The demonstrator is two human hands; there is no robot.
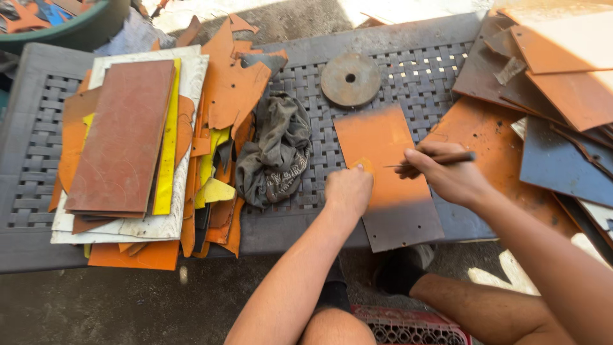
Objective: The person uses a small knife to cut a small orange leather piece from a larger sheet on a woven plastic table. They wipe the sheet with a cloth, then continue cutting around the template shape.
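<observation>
An orange-brown rectangular sheet (391, 179) lies on the grey woven-pattern table (38, 128), its near end hanging over the front edge. My left hand (348, 190) presses a small orange cut-out (363, 165) flat on the sheet's left side. My right hand (447, 171) grips a thin pointed scribing tool (440, 160), its tip resting on the sheet just right of the cut-out.
A round metal disc (350, 79) with a centre hole sits behind the sheet. A crumpled dark rag (278, 150) lies to the left. Stacked brown, yellow and white sheets (128, 147) fill the left side; orange and dark sheets (549, 96) pile at right. Red crate (408, 327) below.
</observation>
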